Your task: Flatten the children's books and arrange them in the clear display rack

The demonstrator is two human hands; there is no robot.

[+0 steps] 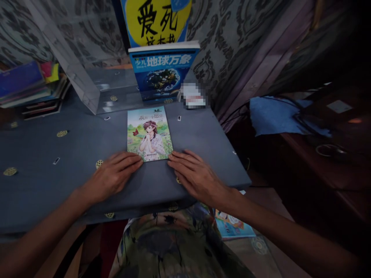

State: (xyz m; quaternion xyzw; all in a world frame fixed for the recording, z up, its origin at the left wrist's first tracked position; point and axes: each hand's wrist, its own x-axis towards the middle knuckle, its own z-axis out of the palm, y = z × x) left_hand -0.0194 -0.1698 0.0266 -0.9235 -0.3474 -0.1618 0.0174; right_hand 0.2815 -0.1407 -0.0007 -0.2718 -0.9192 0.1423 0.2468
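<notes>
A thin book (148, 133) with a drawn girl on its cover lies flat on the grey table (72, 162), closed, cover up. My left hand (114, 175) rests palm down on the table, its fingertips touching the book's near left corner. My right hand (194, 175) lies flat too, fingers spread, fingertips at the book's near right corner. Neither hand grips anything.
A blue book (162, 71) stands upright behind it, with a yellow-covered book (156, 21) behind that. A clear plastic box (87, 77) sits at the back left, beside a stack of books (31, 88). The table's right edge (232, 150) drops to a dark area; another book (232, 226) lies below.
</notes>
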